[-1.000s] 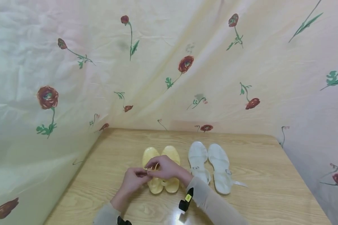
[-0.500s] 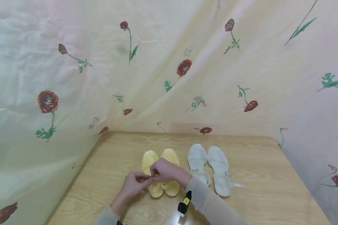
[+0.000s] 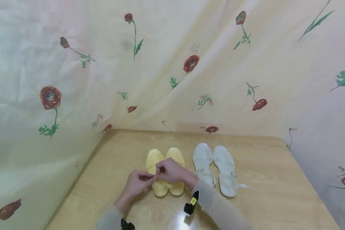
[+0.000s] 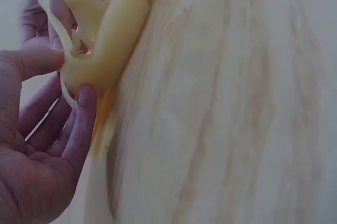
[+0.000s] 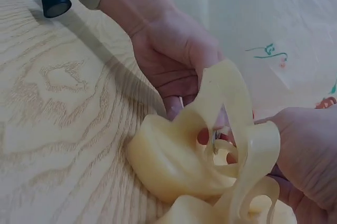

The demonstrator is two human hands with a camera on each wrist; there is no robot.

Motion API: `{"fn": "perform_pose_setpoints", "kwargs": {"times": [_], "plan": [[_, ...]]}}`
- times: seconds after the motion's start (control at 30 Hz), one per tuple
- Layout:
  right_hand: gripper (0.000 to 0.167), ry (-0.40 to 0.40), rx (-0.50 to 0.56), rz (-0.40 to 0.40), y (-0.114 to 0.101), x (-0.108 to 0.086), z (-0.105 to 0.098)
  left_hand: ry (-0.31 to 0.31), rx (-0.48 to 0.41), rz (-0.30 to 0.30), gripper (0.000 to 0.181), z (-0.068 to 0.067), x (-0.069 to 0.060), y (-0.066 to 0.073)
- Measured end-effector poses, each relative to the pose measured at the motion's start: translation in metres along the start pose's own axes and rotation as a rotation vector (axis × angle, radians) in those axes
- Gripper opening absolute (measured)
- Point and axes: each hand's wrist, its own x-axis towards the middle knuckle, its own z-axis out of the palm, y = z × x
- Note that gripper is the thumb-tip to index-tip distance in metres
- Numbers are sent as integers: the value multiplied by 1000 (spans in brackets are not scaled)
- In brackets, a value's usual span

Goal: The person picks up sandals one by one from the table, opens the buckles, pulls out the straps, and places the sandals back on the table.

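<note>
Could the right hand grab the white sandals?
Probably yes: the white sandals lie close by, and nothing seems to block the way. But the right hand is busy at a yellow sandal, so it would likely have to let go first.

High head view, forward and down, close wrist views (sharing a yellow sandal (image 4: pixel 112 31))

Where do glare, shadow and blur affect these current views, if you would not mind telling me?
Head view: a bright glare patch on the wooden tabletop, just below the yellow-labelled wrist camera; left wrist view: dim, the tabletop's grain smeared, the yellow sandal clearer; right wrist view: also dim, with a shadow on the tabletop beside the left hand.
</note>
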Motion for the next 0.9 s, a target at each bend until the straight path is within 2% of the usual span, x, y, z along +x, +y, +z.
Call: {"fn": "perform_pose_setpoints", "kwargs": {"times": [0.13,0.37,0.53,0.9], "plan": [[16,30,2,17,6,0,-6,17,16,14,19,-1,5,4],[8,-29,13,39,3,3,-5,35,12,-5,19,0,0,1],[3,-38,16,26,-2,5,-3,43,8,-9,20,1,-2,0],[8,26,11,22,-1,1,5,-22,24,11,17,-5,1,1]]}}
